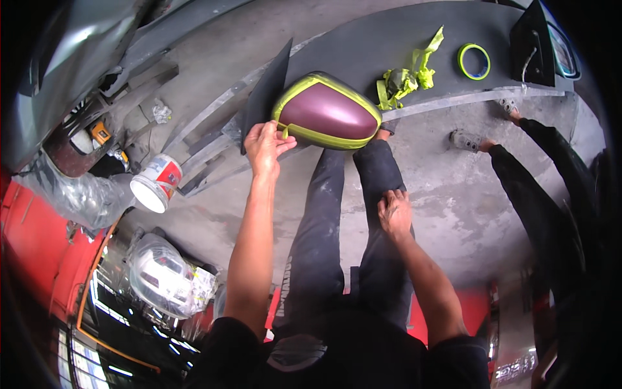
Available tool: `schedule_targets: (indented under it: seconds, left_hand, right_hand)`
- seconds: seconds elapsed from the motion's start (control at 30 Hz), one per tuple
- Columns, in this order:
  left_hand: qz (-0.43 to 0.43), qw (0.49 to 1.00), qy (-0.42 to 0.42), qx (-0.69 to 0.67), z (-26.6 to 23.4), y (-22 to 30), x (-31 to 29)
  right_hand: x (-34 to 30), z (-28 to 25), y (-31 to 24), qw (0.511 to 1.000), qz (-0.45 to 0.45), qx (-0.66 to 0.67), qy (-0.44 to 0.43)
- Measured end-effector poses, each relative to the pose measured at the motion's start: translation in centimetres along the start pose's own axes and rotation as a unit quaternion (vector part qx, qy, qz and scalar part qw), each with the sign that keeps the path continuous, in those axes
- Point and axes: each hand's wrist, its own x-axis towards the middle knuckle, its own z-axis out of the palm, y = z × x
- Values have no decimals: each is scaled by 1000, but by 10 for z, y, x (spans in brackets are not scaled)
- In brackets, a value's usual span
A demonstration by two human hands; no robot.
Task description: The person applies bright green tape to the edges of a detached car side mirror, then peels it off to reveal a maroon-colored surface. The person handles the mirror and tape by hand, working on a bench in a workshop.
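Observation:
A mirror cover (328, 111) with a glossy maroon face lies at the near edge of a dark grey panel. Yellow-green masking tape (334, 140) borders the maroon area. At the cover's left end, my left hand (264, 150) pinches a loose tape end between thumb and forefinger, with the other fingers partly extended. My right hand (394, 212) rests on my right leg, its fingers curled in and nothing visible in them. Beyond the cover, crumpled masking tape (403, 83) lies on the panel beside a tape roll (474, 61).
The grey panel (363, 39) spans the far side; a black-cased mirror (534, 52) sits at its right end. A white bucket (155, 183) stands left. Another person's legs (531, 194) are at right. A plastic-wrapped object (165, 275) is lower left.

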Motion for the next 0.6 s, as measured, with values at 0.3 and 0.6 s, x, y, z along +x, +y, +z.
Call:
schedule_targets:
  seconds: [0.3,0.6]
  left_hand:
    - [20,1000,-1,-21,-1,-8,-2]
    - [29,999,44,-10,6,3,-6]
  right_hand:
    - [1,-3,2,999,-15,16,33]
    - [0,-13,-1,1000,5,20,20]
